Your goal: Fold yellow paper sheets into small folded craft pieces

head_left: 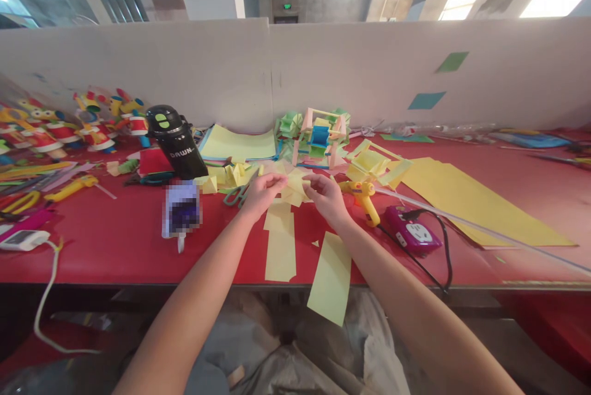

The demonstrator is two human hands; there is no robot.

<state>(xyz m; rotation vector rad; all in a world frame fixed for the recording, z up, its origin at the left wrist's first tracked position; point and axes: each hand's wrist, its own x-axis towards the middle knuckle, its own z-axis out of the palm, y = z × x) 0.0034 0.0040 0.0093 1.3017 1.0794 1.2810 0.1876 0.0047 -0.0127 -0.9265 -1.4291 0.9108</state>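
Note:
My left hand (264, 195) and my right hand (327, 198) meet over the red table, fingers pinched at either side of a folded piece of pale yellow paper (296, 187). Fingers partly hide its edges. Below it lie pale yellow paper strips (281, 250), and another paper rectangle (331, 278) juts over the table's front edge. Green-handled scissors (235, 197) rest just left of my left hand. A yellow glue gun (367, 201) lies right of my right hand. Behind are a paper-and-stick wheel model (322, 136) and a yellow folded paper frame (376, 164).
A black bottle (178, 143) stands at left behind a pixelated phone-like object (181, 210). Farther left are colourful figures (95, 124) and another yellow glue gun (74, 187). A purple power socket (413, 232) with a black cord and large yellow sheets (480, 201) occupy the right.

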